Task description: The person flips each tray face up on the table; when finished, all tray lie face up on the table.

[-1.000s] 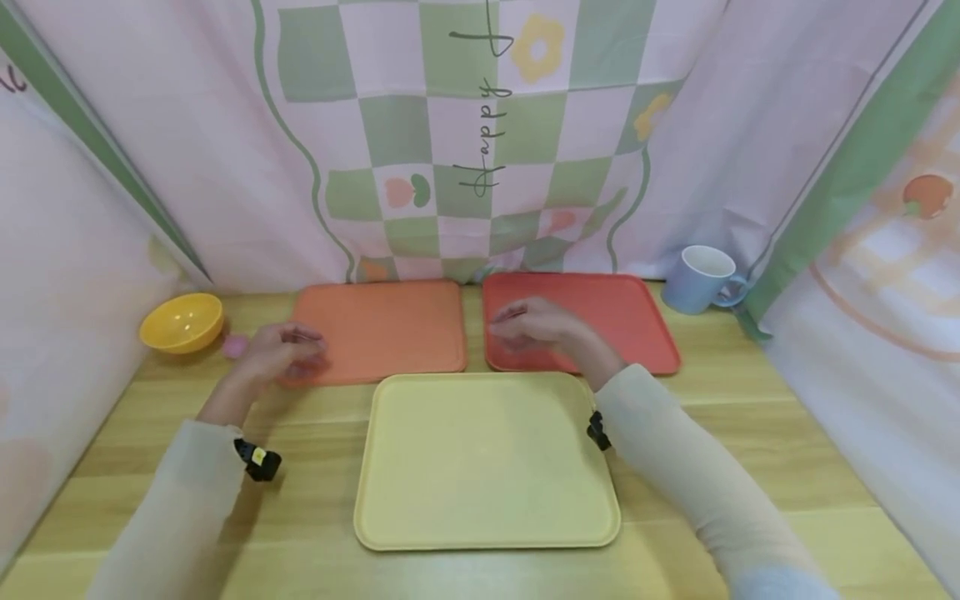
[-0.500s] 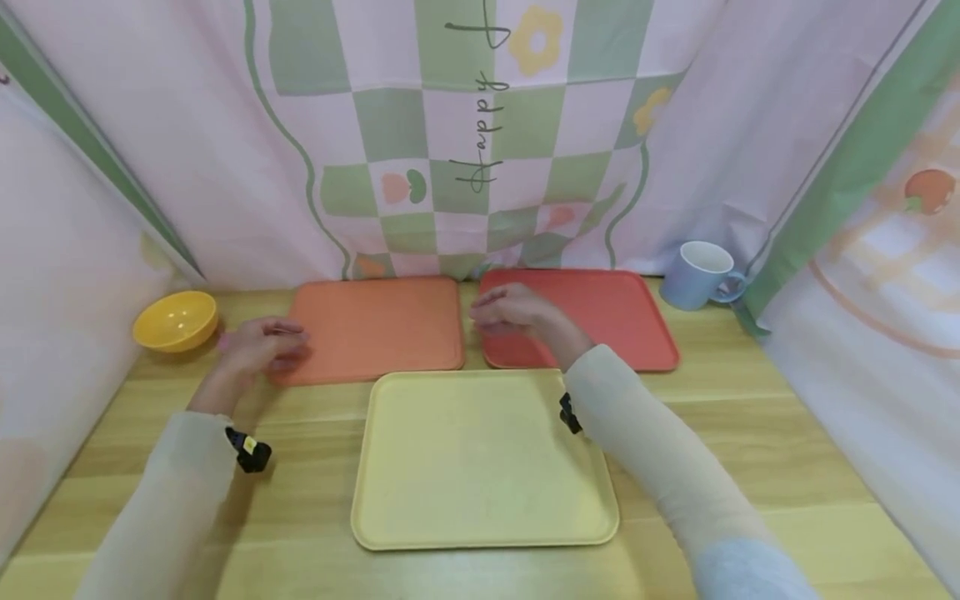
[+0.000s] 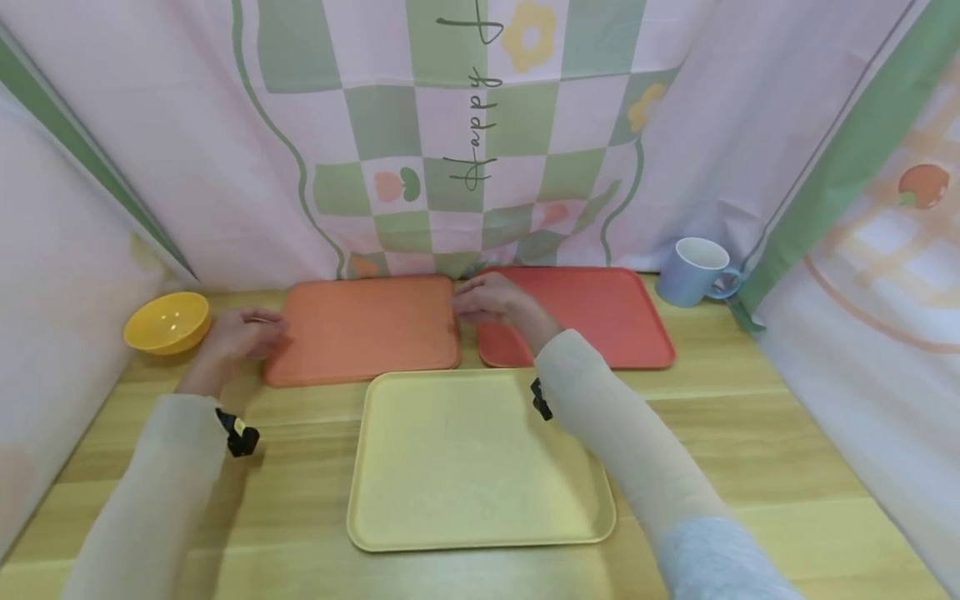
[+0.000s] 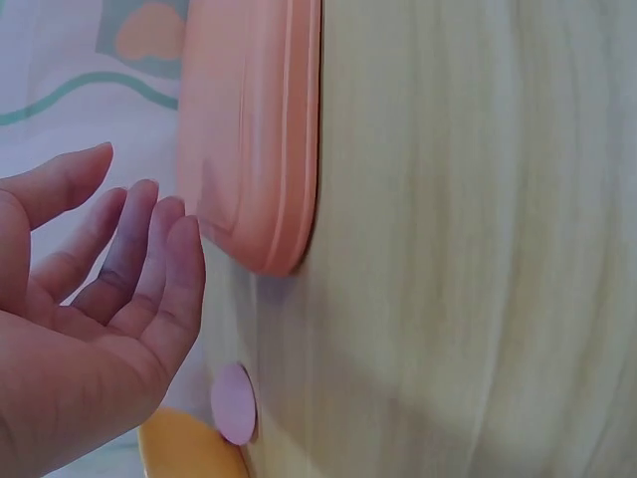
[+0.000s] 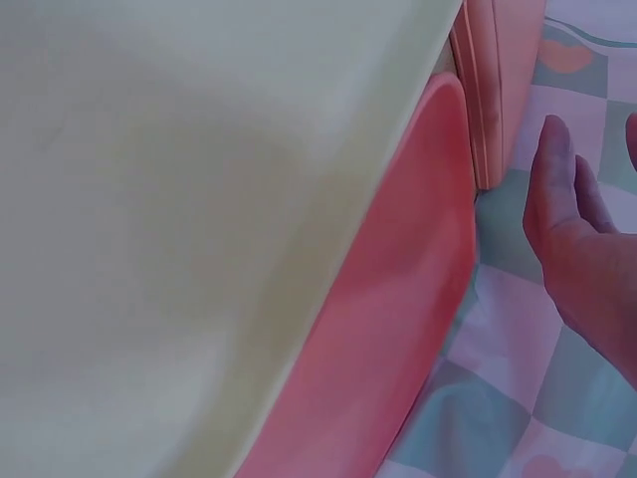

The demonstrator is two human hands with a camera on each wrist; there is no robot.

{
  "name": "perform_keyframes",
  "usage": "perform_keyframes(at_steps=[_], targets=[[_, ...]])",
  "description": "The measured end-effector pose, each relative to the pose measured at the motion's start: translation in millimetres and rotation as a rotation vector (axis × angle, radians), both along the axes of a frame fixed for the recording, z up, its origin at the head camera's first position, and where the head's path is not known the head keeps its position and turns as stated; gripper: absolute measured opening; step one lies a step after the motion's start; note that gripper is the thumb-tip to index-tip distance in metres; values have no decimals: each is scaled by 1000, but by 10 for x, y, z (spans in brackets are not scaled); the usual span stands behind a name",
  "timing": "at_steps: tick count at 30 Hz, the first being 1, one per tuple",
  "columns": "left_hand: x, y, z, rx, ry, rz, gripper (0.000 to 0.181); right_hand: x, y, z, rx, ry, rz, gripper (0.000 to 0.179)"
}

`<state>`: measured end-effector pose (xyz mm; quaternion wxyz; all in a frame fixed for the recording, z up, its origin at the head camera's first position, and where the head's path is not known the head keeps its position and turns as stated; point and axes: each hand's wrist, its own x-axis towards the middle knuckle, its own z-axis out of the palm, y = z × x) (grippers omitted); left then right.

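Note:
My left hand (image 3: 238,337) is just off the left edge of the orange tray (image 3: 367,325). In the left wrist view its fingers are slightly bent and apart, with nothing in them. My right hand (image 3: 495,300) hovers over the gap between the orange tray and the red tray (image 3: 600,317). Its fingers look nearly straight in the right wrist view, where the hand (image 5: 587,249) is partly cut off by the frame edge. A pale yellow tray (image 3: 480,458) lies nearest to me. The left wrist view shows a small flat pink disc (image 4: 234,403) below the left hand.
A yellow bowl (image 3: 168,323) stands at the far left beside my left hand. At the back right corner is a blue mug (image 3: 692,273) with its handle to the right. A checked curtain (image 3: 450,125) hangs directly behind the trays on the wooden table (image 3: 720,450).
Both hands have moved left, the right one from over the red tray to the gap by the orange tray. The pink disc has become hidden behind the left hand in the head view.

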<state>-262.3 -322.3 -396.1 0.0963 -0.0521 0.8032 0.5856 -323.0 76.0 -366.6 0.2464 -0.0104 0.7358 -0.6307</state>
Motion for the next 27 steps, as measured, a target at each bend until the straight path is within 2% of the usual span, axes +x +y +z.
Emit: perform_keyframes(at_steps=[4,10,17,27], targets=[[-3,-41,-6,0,3,32,43,-46,-29,-18,-4,-14,-36,48],[-7,-118,-87,-7,1,48,42,-66,-46,-32,-6,-28,-75,45],[-22,-131,-145,-63,-35,37,45,-76,-54,-66,11,-35,-89,39],[-30,-128,-148,-145,-42,28,58,-93,-89,-132,44,-35,-108,20]])
